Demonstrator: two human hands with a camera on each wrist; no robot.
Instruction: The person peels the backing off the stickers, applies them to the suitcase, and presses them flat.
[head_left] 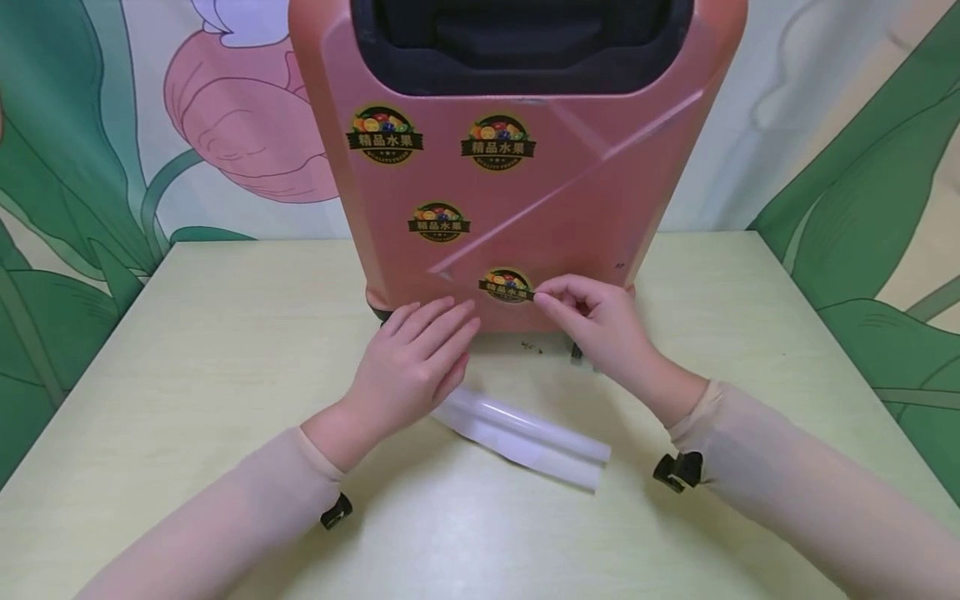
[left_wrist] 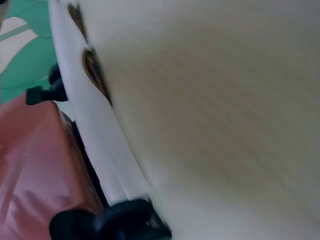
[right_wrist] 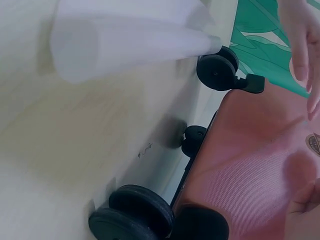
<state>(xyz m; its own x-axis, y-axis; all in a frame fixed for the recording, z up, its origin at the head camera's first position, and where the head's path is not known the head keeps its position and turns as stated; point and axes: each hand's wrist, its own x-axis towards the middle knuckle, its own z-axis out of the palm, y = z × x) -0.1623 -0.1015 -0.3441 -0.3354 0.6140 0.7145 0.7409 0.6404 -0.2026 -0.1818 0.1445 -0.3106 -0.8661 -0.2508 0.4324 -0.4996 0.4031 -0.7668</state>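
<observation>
"As we face this table [head_left: 247,333], what's standing on it?"

"A pink suitcase [head_left: 585,200], a curled white sticker sheet [head_left: 525,433] lying in front."

"And the hands?"

"The left hand [head_left: 416,358], fingers close together, is near the suitcase's bottom edge; the right hand [head_left: 600,321] pinches the lowest fruit sticker [head_left: 504,286] by its right end, against the suitcase front."
</observation>
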